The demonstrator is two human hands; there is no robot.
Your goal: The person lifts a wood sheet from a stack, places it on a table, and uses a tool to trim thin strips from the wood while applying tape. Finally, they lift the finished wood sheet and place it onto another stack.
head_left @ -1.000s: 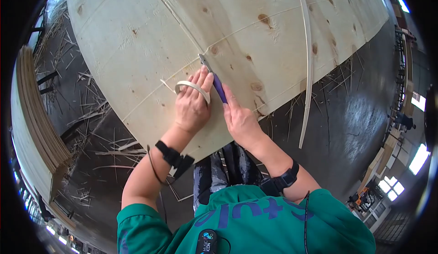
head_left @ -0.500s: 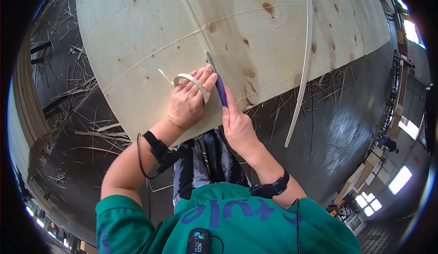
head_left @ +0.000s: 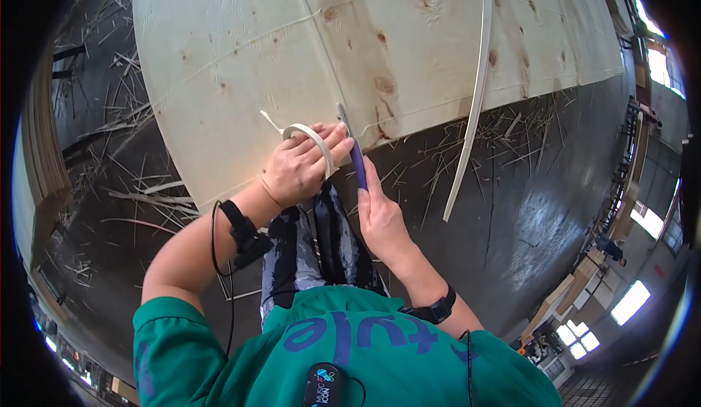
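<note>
My right hand (head_left: 381, 221) is closed round the purple handle of a cutter (head_left: 358, 162), its slim metal head resting on a large pale wood veneer sheet (head_left: 255, 85). Beside it, my left hand (head_left: 296, 169) lies on the sheet with its fingers together, the fingertips against the cutter's head. A ring of whitish tape (head_left: 315, 138) loops round the fingers of that hand, and its loose end curls up on the far left side. Whatever the left fingertips press down on is hidden. A straight seam (head_left: 321, 49) runs along the sheet toward the cutter's tip.
A long pale wood strip (head_left: 475, 107) lies across the sheet at right and hangs past its near edge. Wood splinters (head_left: 153, 195) litter the dark floor on both sides. Stacked boards (head_left: 47, 137) stand at far left. A distant person (head_left: 610, 248) is at right.
Both hands, with the cutter and tape, have come along the seam toward my body, close to the sheet's near edge. The view has shifted slightly.
</note>
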